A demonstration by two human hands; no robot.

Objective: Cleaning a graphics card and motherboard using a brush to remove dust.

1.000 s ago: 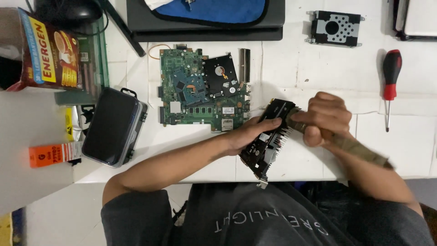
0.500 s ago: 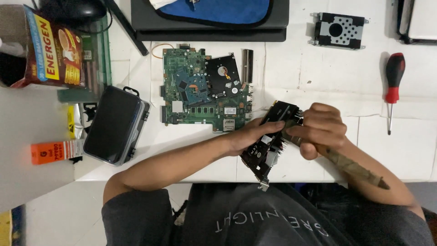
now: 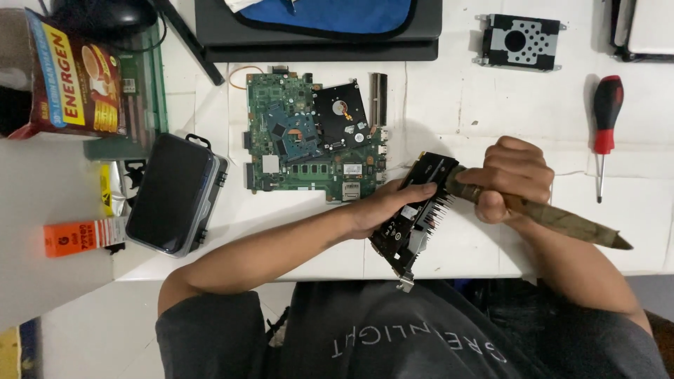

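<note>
A black graphics card (image 3: 414,214) is held tilted over the near edge of the white bench (image 3: 463,91), directly in front of the person's torso. The card is supported by the left hand (image 3: 382,207), whose fingers are wrapped along its left side, with the thumb laid across the top face. A metal bracket is seen at the card's lower end, and heatsink fins are exposed on its right edge.

A worn brush (image 3: 540,214) with a brownish, mottled handle is clenched in the right hand (image 3: 509,179); the fingers are closed fully round the handle. The front end of the brush is touching the upper right part of the card, while the handle's pointed end extends to the right, past the wrist.

Just above the left hand, a green laptop motherboard (image 3: 309,144) is lying flat, with a bare hard drive (image 3: 342,116) resting on its upper right part. A red-and-black screwdriver (image 3: 604,126) is lying well to the right. A grey drive caddy (image 3: 519,42) is placed at the far edge, and a black case (image 3: 175,193) is set at the left.
</note>
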